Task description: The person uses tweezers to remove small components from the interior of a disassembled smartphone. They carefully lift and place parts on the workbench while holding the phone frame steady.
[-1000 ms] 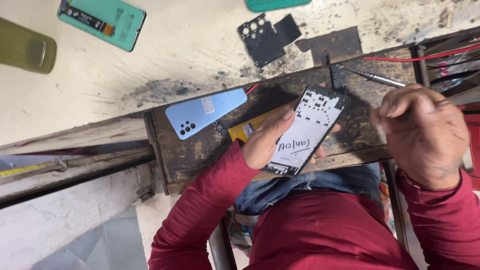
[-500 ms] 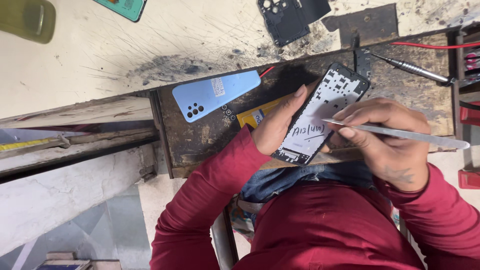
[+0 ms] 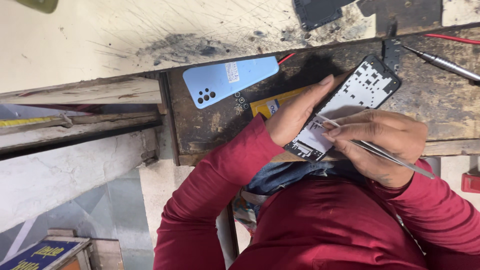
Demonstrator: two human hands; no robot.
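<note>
A worn wooden bench [image 3: 210,125] is bearing a blue back cover [image 3: 227,80] and a screwdriver [image 3: 445,63]. The left hand [image 3: 295,115] is gripping an opened phone [image 3: 345,107] at the bench edge; the right hand [image 3: 380,142] is pinching tweezers [image 3: 372,147] onto it.

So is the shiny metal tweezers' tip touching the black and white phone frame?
Touching. The head view shows the thin metal tweezers in the right hand, tip resting on the black-and-white phone frame.

Scuffed dark wooden surface [image 3: 450,100], light blue phone back cover [image 3: 227,81], yellow card [image 3: 267,105], metal screwdriver [image 3: 442,62], red wire [image 3: 452,38], black phone frame [image 3: 317,10]
</note>
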